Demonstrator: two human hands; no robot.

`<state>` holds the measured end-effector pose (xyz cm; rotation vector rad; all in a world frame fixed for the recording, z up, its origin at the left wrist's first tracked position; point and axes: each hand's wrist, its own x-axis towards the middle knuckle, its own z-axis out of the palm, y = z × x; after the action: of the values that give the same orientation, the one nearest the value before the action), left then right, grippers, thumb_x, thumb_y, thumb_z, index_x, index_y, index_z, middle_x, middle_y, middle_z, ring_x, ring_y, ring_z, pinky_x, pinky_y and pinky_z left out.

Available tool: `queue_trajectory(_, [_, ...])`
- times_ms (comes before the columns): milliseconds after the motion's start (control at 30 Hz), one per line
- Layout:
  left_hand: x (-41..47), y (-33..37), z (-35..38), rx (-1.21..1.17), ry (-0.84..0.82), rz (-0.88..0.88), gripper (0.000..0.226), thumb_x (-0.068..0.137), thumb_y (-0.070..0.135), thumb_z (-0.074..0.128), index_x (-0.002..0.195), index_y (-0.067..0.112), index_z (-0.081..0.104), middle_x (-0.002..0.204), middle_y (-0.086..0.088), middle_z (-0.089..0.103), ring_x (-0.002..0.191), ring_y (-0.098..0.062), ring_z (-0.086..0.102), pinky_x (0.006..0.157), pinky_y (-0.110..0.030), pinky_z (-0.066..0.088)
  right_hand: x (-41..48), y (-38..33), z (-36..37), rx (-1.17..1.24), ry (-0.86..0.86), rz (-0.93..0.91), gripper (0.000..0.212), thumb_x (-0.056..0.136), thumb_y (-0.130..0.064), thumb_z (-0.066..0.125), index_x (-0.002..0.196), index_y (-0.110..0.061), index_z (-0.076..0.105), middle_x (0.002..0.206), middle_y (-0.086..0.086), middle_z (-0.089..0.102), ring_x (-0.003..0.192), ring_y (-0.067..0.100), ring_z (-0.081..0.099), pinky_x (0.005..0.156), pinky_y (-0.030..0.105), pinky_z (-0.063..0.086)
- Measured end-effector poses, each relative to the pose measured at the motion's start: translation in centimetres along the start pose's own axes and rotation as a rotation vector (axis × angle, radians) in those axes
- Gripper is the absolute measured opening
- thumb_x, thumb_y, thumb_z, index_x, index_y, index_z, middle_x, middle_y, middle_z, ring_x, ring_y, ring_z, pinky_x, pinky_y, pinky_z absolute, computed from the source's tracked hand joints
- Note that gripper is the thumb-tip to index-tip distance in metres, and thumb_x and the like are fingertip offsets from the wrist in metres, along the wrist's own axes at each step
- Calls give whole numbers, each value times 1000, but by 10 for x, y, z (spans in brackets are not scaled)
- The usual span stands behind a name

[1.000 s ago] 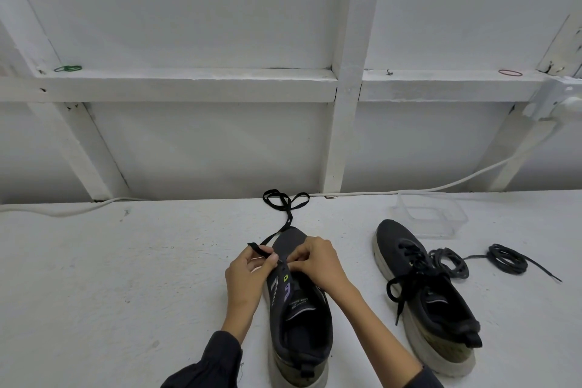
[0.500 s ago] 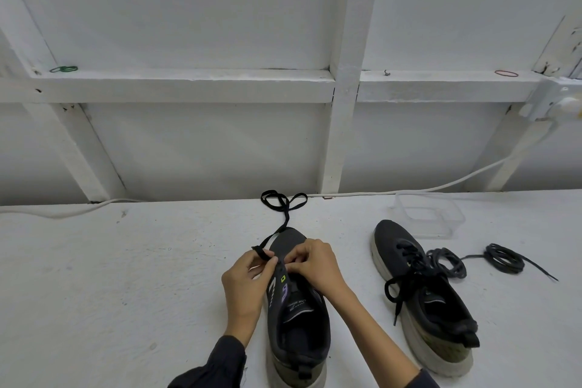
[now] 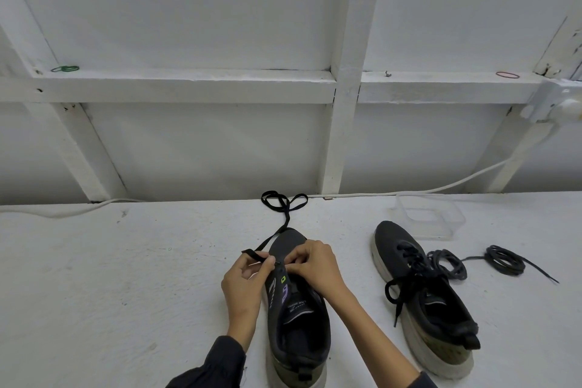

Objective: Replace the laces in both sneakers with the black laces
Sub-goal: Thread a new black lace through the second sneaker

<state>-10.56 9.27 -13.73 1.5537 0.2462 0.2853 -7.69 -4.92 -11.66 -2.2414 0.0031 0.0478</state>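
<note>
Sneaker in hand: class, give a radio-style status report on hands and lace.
Left hand pinches lace. Right hand pinches it at sneaker's front eyelet. Other sneaker laced, aside. Nothing in the way.

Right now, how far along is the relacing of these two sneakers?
Done, apparently: the right-hand sneaker is laced in black, ends loose. In hand: at the front eyelets of the middle sneaker, the left hand pinches the flat black lace trailing toward the wall; the right hand pinches beside it. Left: the upper rows, where no lace crosses the tongue.
</note>
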Motion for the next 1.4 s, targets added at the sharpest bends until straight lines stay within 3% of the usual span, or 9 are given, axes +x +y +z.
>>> queue_trajectory(100, [0,-3,1,3,5,-27,10,79,12,79,82,19,73,76,2,75,82,-17,72,79,-33,55,-1,0,-1,1,-5,3,7,71,-23,80,78,-21,78,61,-10,62,61,5,57,60,18,43])
queue_trajectory(233, [0,-5,2,32,16,-20,10,78,14,79,83,20,73,76,5,75,82,-14,72,79,-34,55,-1,-1,0,3,0,0,6,71,-23,80,77,-21,78,60,-10,62,60,5,57,59,18,42])
queue_trajectory(433, [2,0,-2,73,-35,38,12,77,4,78,80,14,72,74,4,73,74,-9,70,67,-11,51,-3,-2,-1,-13,15,9,6,72,-20,79,78,-20,78,60,-13,59,61,3,56,59,15,41])
queue_trajectory(567, [4,6,-5,109,-74,66,12,76,2,79,79,11,73,74,2,73,71,-5,69,66,-8,50,-3,-4,1,-44,20,16,5,74,-19,77,77,-22,77,62,-13,59,61,4,57,58,14,41])
queue_trajectory(967, [18,10,-6,238,-204,71,15,74,8,82,83,17,74,77,3,74,69,-7,70,68,-12,53,-3,-5,1,-88,20,15,7,75,-17,74,77,-24,76,62,-13,58,63,5,57,58,15,40])
queue_trajectory(1100, [21,8,-8,250,-204,45,15,73,12,83,83,19,74,76,5,74,70,-4,69,68,-11,51,-4,-5,0,-96,40,-12,15,73,-19,75,70,-32,68,61,-12,58,61,5,57,58,16,41])
queue_trajectory(1233, [23,7,-7,293,-234,-1,16,71,18,85,82,20,73,69,5,73,68,-3,68,66,-9,48,-4,-6,1,-180,40,-65,6,74,-20,72,78,-24,72,68,-11,57,67,8,57,62,20,45])
queue_trajectory(1400, [24,7,-6,265,-266,-84,18,70,17,86,82,17,72,65,1,71,70,-9,67,73,-20,51,-3,-7,-1,-318,10,-163,12,80,-18,66,89,-19,73,81,-9,52,83,15,58,68,25,42])
